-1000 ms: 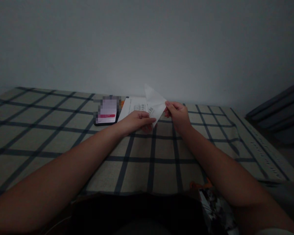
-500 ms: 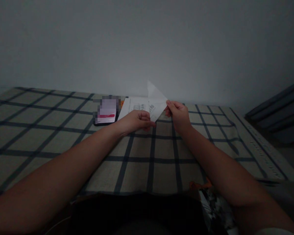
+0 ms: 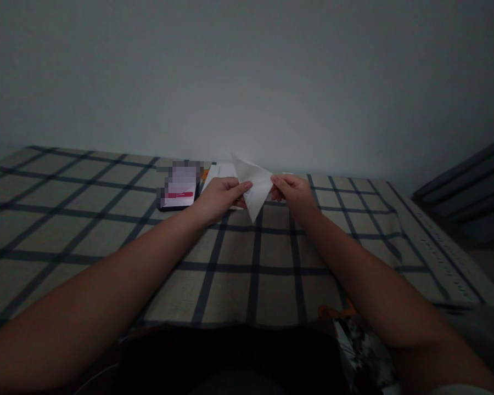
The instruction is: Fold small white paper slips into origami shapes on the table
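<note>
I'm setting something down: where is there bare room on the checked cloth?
Bare checked cloth shows left of the phone, beyond the left forearm, and between the right hand and the lettered border. The far middle is crowded: phone, white sheet, left hand and the paper held in both hands.

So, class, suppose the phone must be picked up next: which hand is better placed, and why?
Probably the left hand: it is nearer the phone, while the right hand is beyond the white paper. Both hold the paper, so the left would release first.

A home, judging by the checked tablecloth (image 3: 234, 293).
</note>
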A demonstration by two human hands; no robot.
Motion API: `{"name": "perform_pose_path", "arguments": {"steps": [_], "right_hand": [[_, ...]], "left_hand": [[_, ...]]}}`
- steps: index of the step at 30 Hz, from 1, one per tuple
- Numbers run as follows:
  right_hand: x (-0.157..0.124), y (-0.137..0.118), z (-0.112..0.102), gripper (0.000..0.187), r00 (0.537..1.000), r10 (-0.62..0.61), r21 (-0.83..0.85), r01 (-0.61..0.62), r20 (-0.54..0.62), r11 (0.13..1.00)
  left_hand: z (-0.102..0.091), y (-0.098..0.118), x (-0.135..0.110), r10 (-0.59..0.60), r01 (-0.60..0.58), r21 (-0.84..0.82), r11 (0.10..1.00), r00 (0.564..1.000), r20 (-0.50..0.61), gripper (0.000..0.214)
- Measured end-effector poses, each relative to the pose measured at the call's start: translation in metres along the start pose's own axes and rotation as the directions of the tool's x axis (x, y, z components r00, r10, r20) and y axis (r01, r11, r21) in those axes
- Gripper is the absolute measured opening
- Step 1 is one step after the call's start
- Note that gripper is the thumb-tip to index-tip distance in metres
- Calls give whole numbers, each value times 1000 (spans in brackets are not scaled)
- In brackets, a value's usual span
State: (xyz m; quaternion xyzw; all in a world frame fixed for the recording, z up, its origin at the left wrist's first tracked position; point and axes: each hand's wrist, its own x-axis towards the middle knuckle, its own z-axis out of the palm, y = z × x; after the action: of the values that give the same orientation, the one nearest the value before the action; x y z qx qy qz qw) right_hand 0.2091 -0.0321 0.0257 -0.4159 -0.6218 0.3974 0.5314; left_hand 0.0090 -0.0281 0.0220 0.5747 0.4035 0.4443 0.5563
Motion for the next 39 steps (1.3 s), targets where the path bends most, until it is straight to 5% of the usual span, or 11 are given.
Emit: {"name": "perform_pose_path", "arguments": {"steps": [8, 16, 25, 39], "right_hand": [[9, 4, -8, 48, 986, 161, 164, -165, 38, 973], [4, 6, -8, 39, 990, 53, -89, -41, 131, 995], [5, 2, -6, 39, 990, 118, -36, -116, 73, 993], [4, 2, -7, 37, 989, 77, -169, -55, 129, 984]], "left_hand": [[-2, 2, 0, -46, 47, -65, 997, 999, 7, 33], [-1, -1, 0, -68, 74, -72, 995, 995, 79, 31], [-4, -2, 2, -37, 45, -140, 989, 998, 56, 29], [-3, 1, 4, 29, -43, -132, 990, 994, -105, 32]]}}
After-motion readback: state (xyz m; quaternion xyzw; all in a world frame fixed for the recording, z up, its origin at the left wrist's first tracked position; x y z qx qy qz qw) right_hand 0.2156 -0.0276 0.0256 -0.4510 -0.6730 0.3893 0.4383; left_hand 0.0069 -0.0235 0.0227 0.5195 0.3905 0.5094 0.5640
